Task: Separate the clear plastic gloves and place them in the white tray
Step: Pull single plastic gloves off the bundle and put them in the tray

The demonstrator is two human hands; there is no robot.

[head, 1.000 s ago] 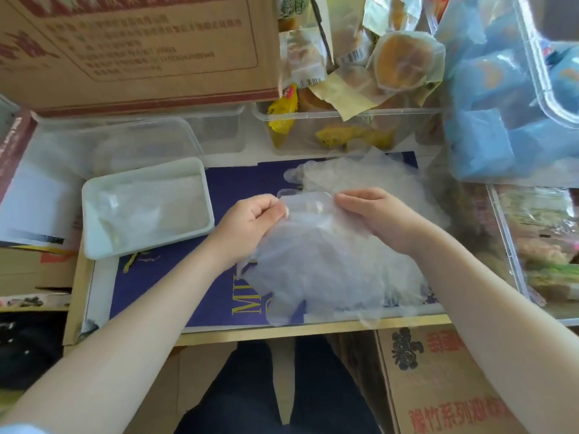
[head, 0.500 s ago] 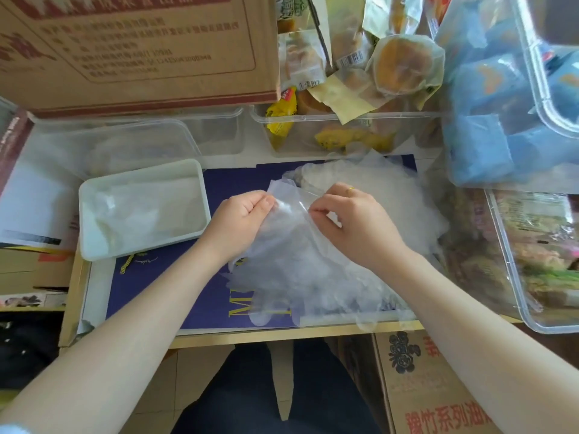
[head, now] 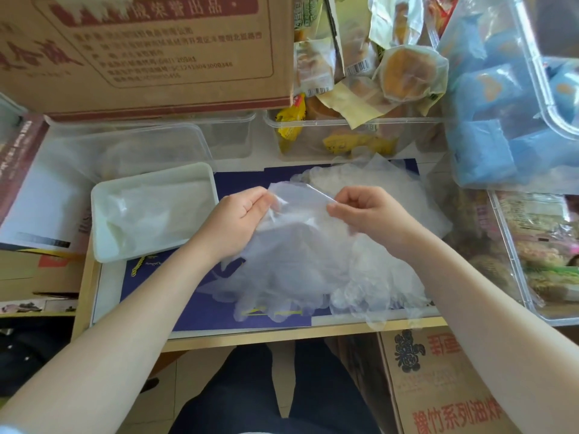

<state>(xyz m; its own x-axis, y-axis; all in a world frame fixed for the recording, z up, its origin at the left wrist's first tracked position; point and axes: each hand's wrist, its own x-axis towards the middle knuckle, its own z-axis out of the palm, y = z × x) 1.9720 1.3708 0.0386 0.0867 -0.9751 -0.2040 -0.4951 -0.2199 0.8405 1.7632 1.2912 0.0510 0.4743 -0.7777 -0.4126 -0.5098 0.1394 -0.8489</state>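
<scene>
We hold a bunch of clear plastic gloves [head: 300, 255] over the dark blue mat [head: 238, 183] in the middle of our small table [head: 282, 335]. Our left hand [head: 239, 220] is curled closed, pinching the cuff edge of the top glove between thumb and fingers, and our right hand [head: 365, 211] is closed the same way on the other side of that cuff, so the thin film stretches between the two hands. The rest of the gloves hang below, their finger ends lying crumpled on the mat near the table's front edge. More loose gloves [head: 391, 186] lie flat on the mat behind our right hand. The white tray [head: 103, 245] sits just to the left of our left hand, touching neither hand, and some clear film already lies inside it. Behind the tray stands an empty clear plastic container [head: 150, 142], and behind that a large cardboard box [head: 156, 51] printed in red. A clear bin of wrapped pastries [head: 360, 89] sits at the back, and blue packets [head: 501, 104] fill a clear tub on the right.
</scene>
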